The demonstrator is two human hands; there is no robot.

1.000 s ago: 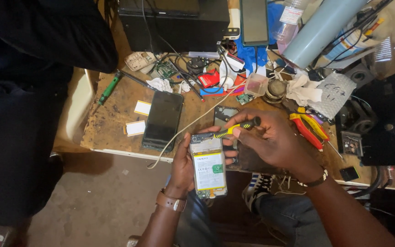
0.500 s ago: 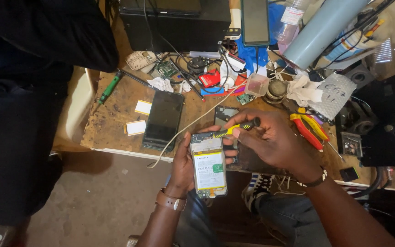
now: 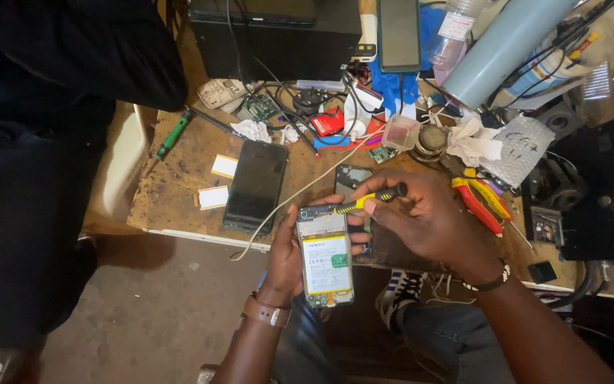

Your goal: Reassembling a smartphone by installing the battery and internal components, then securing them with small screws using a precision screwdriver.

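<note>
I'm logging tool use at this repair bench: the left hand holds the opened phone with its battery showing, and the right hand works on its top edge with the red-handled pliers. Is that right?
Not quite. The left hand does hold the opened phone, but the right hand holds a small yellow-handled screwdriver, tip at the phone's top edge. The red-handled pliers lie on the bench beside that hand. The head view shows it.

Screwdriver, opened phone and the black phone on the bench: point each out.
yellow-handled screwdriver (image 3: 369, 200), head view, on its yellow grip.
opened phone (image 3: 326, 254), head view, on its battery.
black phone (image 3: 256, 185), head view, on its dark screen.

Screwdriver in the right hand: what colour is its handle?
Yellow with a black cap, on the screwdriver held in the right hand; head view shows it.
</note>
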